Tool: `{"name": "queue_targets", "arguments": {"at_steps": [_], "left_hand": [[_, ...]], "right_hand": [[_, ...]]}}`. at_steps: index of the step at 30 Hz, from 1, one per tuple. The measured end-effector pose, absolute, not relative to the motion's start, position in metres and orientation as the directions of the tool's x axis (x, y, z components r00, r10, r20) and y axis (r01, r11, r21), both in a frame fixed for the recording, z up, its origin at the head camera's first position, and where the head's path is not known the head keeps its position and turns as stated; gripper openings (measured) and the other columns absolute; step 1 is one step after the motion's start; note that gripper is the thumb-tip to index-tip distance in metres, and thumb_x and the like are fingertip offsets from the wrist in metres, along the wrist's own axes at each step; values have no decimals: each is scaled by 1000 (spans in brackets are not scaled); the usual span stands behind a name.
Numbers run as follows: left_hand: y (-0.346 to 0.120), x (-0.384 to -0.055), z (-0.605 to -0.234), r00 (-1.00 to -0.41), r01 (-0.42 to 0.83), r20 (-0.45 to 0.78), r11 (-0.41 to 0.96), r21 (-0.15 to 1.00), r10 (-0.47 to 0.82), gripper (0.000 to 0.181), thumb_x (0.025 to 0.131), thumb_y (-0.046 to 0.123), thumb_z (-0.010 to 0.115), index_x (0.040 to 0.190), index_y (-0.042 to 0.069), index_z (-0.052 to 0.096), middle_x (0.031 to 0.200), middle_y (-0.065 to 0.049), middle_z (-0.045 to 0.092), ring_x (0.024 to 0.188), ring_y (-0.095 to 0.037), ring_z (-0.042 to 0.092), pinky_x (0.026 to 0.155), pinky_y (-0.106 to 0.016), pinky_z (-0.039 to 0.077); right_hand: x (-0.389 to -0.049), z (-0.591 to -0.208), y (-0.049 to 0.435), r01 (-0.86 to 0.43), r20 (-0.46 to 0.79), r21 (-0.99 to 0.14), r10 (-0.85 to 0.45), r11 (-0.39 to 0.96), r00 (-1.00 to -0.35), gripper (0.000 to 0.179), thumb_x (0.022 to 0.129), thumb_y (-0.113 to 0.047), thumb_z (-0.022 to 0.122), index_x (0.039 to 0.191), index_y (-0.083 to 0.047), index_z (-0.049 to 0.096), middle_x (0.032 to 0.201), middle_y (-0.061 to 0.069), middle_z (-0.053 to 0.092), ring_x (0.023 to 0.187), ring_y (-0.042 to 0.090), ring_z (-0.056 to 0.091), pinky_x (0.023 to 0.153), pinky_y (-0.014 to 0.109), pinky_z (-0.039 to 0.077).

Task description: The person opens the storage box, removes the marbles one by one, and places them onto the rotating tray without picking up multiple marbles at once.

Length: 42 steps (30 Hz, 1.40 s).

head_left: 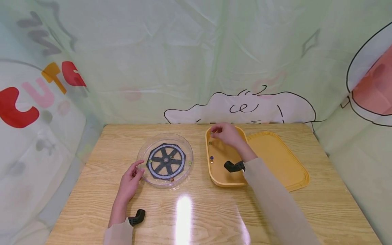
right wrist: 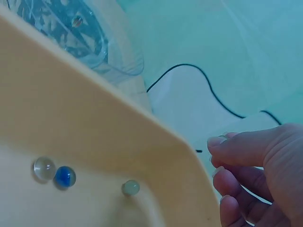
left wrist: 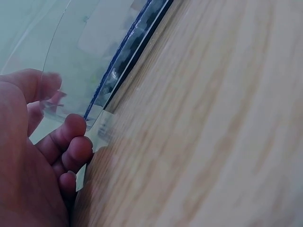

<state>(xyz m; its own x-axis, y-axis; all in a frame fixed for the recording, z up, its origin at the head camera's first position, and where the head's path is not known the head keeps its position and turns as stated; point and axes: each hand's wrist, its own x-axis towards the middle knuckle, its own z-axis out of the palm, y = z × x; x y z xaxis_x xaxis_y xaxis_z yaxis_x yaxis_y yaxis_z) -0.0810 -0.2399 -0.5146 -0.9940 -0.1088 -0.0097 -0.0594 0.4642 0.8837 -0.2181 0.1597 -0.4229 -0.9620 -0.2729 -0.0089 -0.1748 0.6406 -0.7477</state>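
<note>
A clear round dish [head_left: 189, 144] stands on the table at left, with a dark spoked wheel pattern [head_left: 166, 160] in it and several marbles about it. My left hand [head_left: 130, 182] holds the dish's near-left rim; in the left wrist view one finger [left wrist: 45, 85] shows through the clear wall. My right hand [head_left: 228, 134] is over the far-left corner of the yellow tray [head_left: 228, 170], thumb and forefinger pinching a small greenish marble, mostly hidden by the fingertips. Inside the tray lie a blue marble [right wrist: 65, 177], a clear marble [right wrist: 44, 168] and a pale green marble [right wrist: 131, 187].
Right of the tray, partly under it, is a flat yellow lid [head_left: 278, 160]. The wooden table [head_left: 214, 211] meets a printed curtain [head_left: 196, 68] at the back. A black wrist camera [head_left: 234, 166] juts out above the tray.
</note>
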Motion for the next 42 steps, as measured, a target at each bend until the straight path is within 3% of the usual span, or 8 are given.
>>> {"name": "queue_targets", "arguments": {"at_steps": [25,32,42], "left_hand": [[-240,-81,-513,-995,-59,-13,464,884,-102,32,102,19,57,135,16,59,81,-6,45,69,-19,44,64,-27,36],[-240,-80,-515,-994,-67,-19,465,883,-106,33,103,20,57,135,17,59,82,-7,45,71,-19,45,64,-27,36],[-240,-81,-515,-994,-60,-11,459,887,-109,32,102,19,58,134,17,59,81,-6,46,70,-19,45,64,-27,36]], "right_hand": [[-190,-393,128,-239,55,-767,-309,595,-949,16,90,-11,74,105,-8,73,96,5,67,86,23,60,64,32,51],[-184,-395,115,-252,60,-785,-336,565,-940,13,90,-11,74,103,-9,74,98,3,67,89,22,59,69,32,51],[-175,-404,98,-269,79,-810,-357,521,-931,13,90,-9,74,102,-8,74,96,2,69,86,21,59,68,31,51]]}}
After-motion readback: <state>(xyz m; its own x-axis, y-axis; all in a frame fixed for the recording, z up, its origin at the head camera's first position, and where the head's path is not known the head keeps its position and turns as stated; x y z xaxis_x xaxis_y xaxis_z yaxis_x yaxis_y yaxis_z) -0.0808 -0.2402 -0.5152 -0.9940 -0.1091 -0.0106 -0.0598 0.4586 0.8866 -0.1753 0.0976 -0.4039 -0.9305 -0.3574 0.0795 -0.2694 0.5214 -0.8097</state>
